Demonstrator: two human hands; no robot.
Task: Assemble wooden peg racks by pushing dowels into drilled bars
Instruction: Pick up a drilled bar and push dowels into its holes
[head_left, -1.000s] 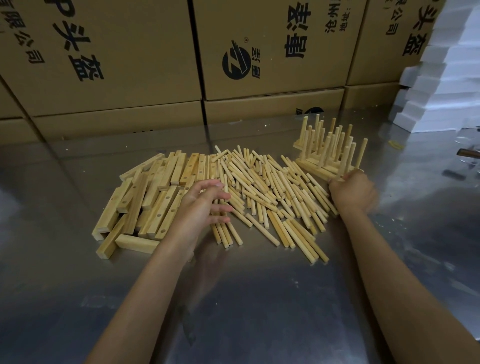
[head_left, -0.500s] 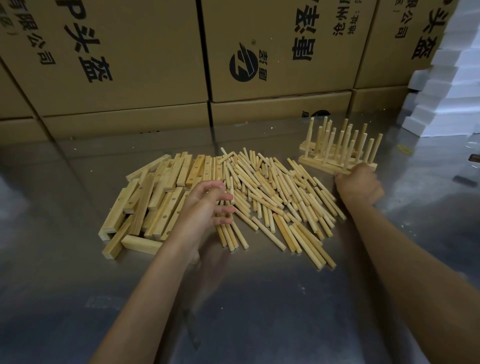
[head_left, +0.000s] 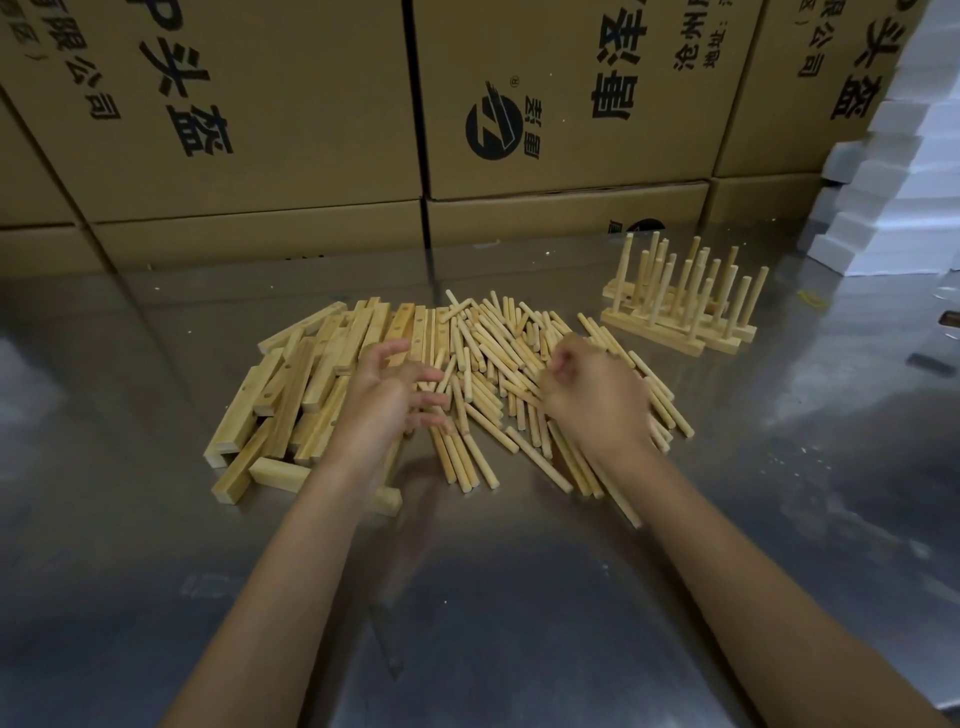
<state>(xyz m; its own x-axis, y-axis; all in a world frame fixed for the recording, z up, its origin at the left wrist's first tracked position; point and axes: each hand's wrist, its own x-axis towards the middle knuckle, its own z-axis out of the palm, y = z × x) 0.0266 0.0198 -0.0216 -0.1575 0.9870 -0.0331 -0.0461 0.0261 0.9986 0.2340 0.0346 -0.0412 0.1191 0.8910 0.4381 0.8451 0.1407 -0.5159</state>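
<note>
A heap of drilled wooden bars (head_left: 291, 395) lies at centre left on the steel table (head_left: 493, 597). To its right spreads a pile of loose dowels (head_left: 509, 358). Several finished peg racks (head_left: 680, 312) stand upright at the back right. My left hand (head_left: 387, 395) hovers over the seam between bars and dowels, fingers spread, with nothing in it. Over the right part of the dowel pile my right hand (head_left: 597, 400) has its fingers curled; whether a dowel is pinched in them I cannot tell.
Stacked cardboard boxes (head_left: 545, 104) with black print wall off the far side of the table. White foam blocks (head_left: 904, 171) are piled at the back right. A small dark object (head_left: 950, 319) lies at the right edge.
My right hand has left the finished racks and moved left onto the dowel pile. My left hand has stayed over the bars and dowels, its fingers spread wider.
</note>
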